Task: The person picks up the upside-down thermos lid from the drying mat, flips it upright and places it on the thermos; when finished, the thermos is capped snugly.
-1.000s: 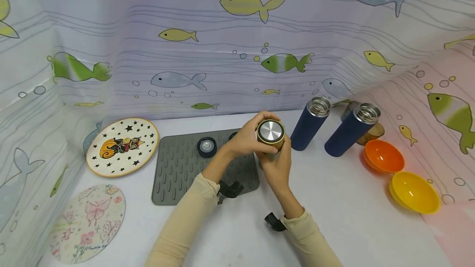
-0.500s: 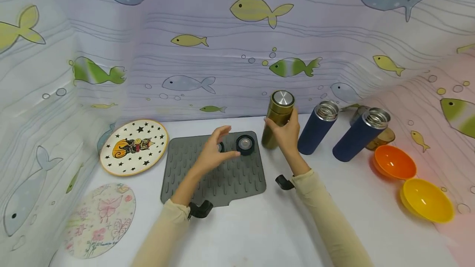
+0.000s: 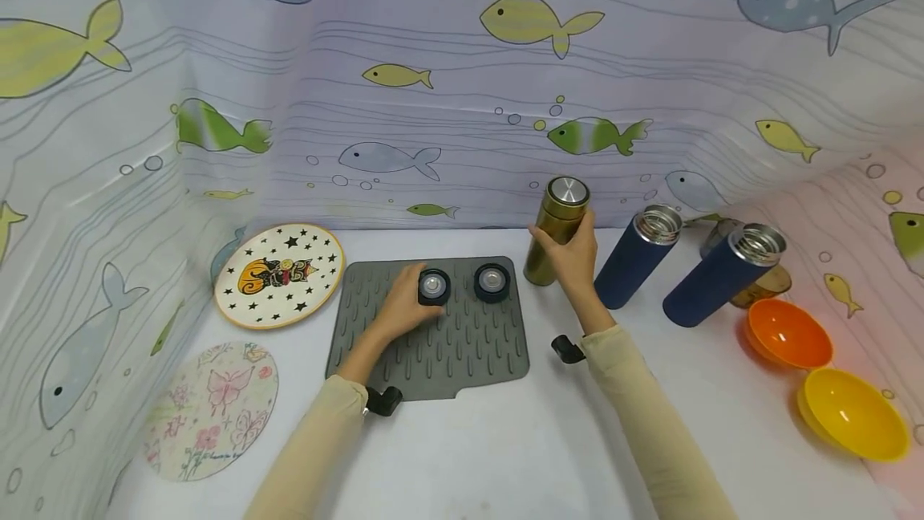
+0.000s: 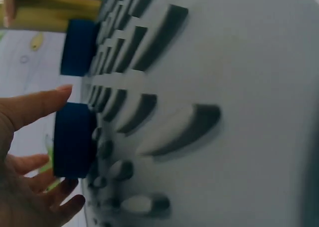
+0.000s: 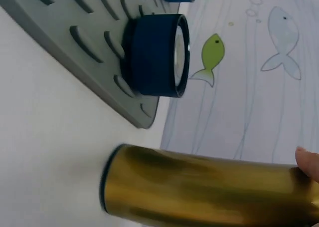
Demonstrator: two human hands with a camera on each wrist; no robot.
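My right hand (image 3: 573,262) grips the upper body of a gold thermos flask (image 3: 543,253), which stands upright beside the grey drying mat (image 3: 469,347) with its silver-topped cap on. Two dark bottle lids sit on the mat, undersides up. Around the left lid (image 3: 434,287) my left hand (image 3: 399,310) spreads thumb and fingers; in the left wrist view the thumb is a little apart from this lid (image 4: 75,142) and the fingertips are at its other side. The right lid (image 3: 492,282) lies near the mat's back right corner, between mat edge and flask in the right wrist view.
Two uncapped navy bottles, a nearer-to-centre one (image 3: 635,263) and another (image 3: 715,283), stand right of the flask. Orange (image 3: 787,334) and yellow (image 3: 852,414) bowls sit at far right. A decorated plate (image 3: 281,275) and a round butterfly mat (image 3: 216,416) lie left. A fish-print curtain (image 3: 455,87) hangs behind.
The flask went from both hands in the air to upright beside the mat, still held by my right hand. My left hand let go and moved left to the left lid.
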